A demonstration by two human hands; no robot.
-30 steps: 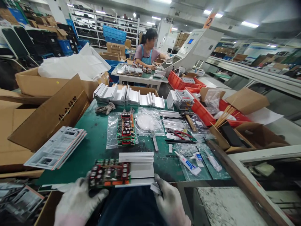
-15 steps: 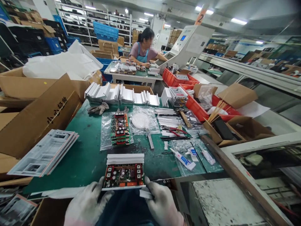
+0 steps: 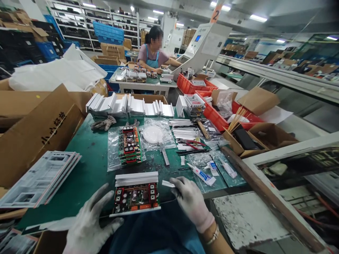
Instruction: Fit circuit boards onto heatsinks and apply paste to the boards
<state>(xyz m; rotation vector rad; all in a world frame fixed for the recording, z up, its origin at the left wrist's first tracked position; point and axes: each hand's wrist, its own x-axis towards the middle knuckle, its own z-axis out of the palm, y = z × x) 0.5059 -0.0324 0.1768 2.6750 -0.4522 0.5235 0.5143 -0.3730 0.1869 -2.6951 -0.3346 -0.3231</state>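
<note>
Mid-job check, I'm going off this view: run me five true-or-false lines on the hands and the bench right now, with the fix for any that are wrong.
1. The right hand holds a small white strip. True.
2. The left hand is clenched in a fist. False: it is open, beside the near circuit board.
3. The stack of circuit boards lies on clear plastic. True.
4. The tube with blue lettering stands upright. False: it lies on its side.
5. A white ledge runs along the far side of the near circuit board. True.
</note>
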